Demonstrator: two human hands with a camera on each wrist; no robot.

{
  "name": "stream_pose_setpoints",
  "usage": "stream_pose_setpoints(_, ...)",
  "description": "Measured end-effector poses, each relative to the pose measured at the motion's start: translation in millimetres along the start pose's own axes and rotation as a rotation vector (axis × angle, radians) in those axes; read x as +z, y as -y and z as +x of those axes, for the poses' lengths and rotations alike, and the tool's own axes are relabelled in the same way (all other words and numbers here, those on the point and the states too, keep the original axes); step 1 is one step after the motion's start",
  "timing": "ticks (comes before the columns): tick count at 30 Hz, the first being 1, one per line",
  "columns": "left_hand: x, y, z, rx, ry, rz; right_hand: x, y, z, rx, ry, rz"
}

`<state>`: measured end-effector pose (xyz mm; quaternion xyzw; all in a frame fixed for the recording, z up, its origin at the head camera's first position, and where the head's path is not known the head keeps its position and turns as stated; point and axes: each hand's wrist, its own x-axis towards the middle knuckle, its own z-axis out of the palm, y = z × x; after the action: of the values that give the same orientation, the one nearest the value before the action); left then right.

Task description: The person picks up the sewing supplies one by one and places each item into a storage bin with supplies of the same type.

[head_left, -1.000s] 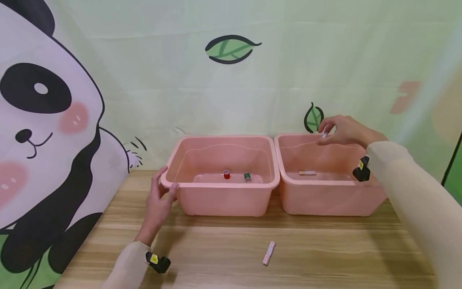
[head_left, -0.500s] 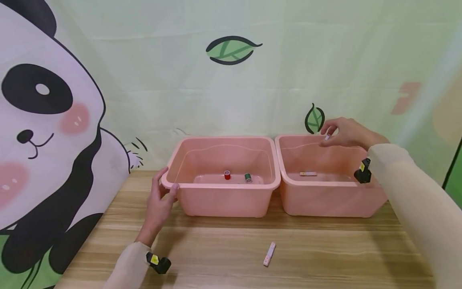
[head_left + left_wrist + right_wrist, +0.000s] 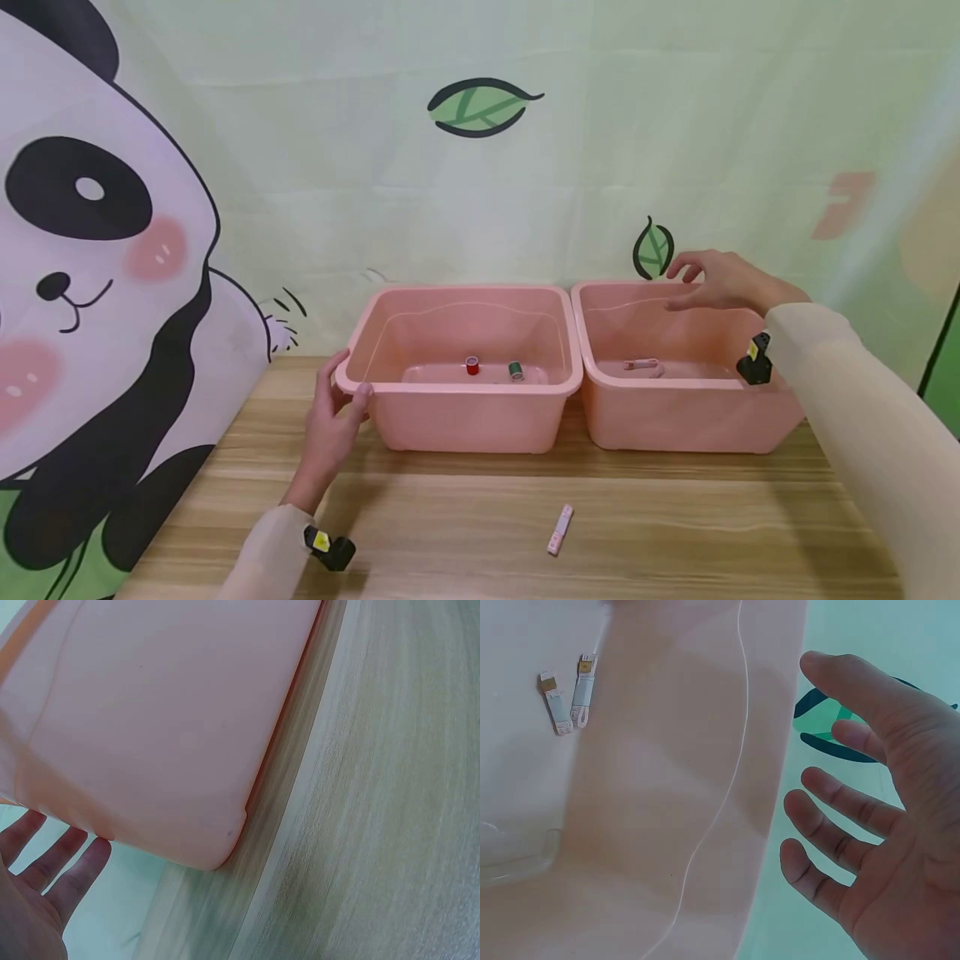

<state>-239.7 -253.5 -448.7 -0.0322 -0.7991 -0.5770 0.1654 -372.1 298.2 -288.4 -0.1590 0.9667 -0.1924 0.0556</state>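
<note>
We see a wooden desk (image 3: 450,512) with brown stripes. On it sit two pink tubs, side by side. The left hand (image 3: 333,421) touches one tub (image 3: 465,419), and the right hand (image 3: 716,282) is above the other tub (image 3: 686,418). A small pink-and-white strip (image 3: 560,530) lies right of the left hand, closer to us.

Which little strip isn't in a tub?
The strip lying on the table, in front of the tubs; the other two are inside the right tub.
</note>
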Motion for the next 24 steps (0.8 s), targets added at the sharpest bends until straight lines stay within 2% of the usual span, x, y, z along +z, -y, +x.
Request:
stream_pose_setpoints(16, 1.4, -3.0, -0.2, -0.007, 0.002, -0.012, -1.5, -0.8, -1.9, -0.001, -0.001, -0.004)
stream_pose_setpoints(24, 0.7, -8.5, -0.8, -0.027, 0.01, -0.034, -2.4, 4.4, -5.5, -0.021, -0.03, -0.009)
